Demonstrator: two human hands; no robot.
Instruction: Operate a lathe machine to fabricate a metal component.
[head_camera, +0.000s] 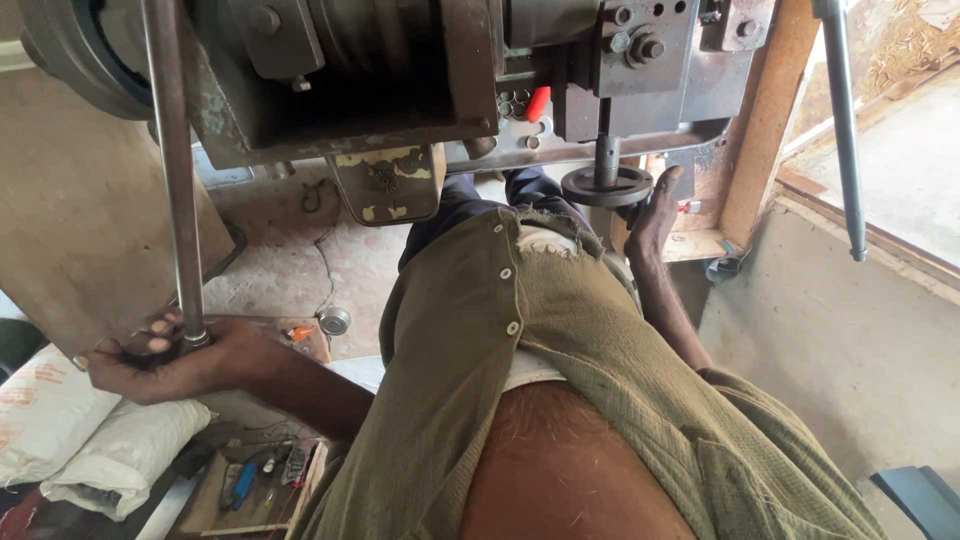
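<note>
Two hands were at work on a heavy, dark metal machine (400, 80) that filled the upper part of the frame. The left hand (165, 360), at the lower left, was curled tightly around the bottom end of a long steel rod (175, 170), which rose upright to the top edge of the frame beside the machine's left side. The right hand (655, 215), right of centre, had its palm against the rim of a small black handwheel (606, 186) hanging below the machine on a short shaft; whether its fingers closed around the rim could not be told. An olive-green shirt (560, 380) filled the middle. White sacks (70, 430) lay at the lower left, near a wooden tray (215, 500) of small tools.
</note>
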